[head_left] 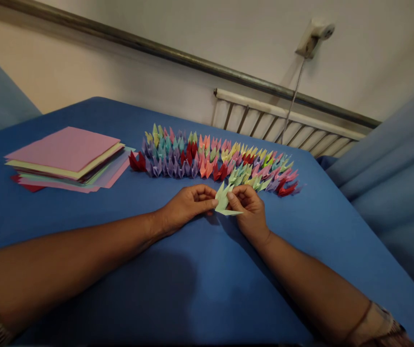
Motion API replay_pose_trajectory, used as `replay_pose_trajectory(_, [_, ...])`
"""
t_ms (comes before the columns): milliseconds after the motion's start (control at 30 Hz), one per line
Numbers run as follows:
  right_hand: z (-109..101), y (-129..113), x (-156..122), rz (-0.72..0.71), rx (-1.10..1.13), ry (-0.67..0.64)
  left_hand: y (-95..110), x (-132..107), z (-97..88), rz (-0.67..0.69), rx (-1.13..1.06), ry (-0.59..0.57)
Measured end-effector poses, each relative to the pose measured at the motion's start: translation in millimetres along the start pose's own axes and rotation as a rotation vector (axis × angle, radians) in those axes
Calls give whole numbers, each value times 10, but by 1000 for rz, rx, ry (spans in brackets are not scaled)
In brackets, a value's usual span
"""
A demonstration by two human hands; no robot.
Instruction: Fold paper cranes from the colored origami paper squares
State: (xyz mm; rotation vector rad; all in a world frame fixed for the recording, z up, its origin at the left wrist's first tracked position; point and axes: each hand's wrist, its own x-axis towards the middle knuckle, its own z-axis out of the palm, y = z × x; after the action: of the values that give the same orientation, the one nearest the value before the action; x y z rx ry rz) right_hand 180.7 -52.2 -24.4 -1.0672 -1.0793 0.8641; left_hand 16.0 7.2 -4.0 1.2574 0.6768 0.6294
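Observation:
A pale green origami crane (222, 201), partly folded with pointed flaps sticking up and one flap lying out to the right, is held between both hands over the table. My left hand (188, 205) pinches its left edge between thumb and fingers. On the other side my right hand (248, 207) grips it, the thumb pressed on its front face. Fingers cover part of the paper. Just beyond the hands stand rows of finished-looking paper cranes (188, 166) in purple, red, pink, yellow, green and blue.
To the left lies a stack of coloured paper sheets (65, 149), pink on top. Everything rests on a blue-covered table (149, 284). Behind it are a wall rail (178, 55), a radiator (260, 120) and a socket with a cord (310, 41). A blue curtain (391, 159) hangs at right.

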Motion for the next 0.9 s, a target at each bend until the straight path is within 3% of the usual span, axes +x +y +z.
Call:
replay_pose_trajectory(167, [24, -5, -4, -3, -16, -28, -12, 0, 6, -28, 4, 54])
replay_pose_trajectory(567, [-20, 44, 96, 114, 77, -16, 7, 3, 4, -83, -134, 35])
replay_pose_trajectory(900, [-8, 76, 8, 21, 35, -195, 25, 47, 13, 27, -86, 304])
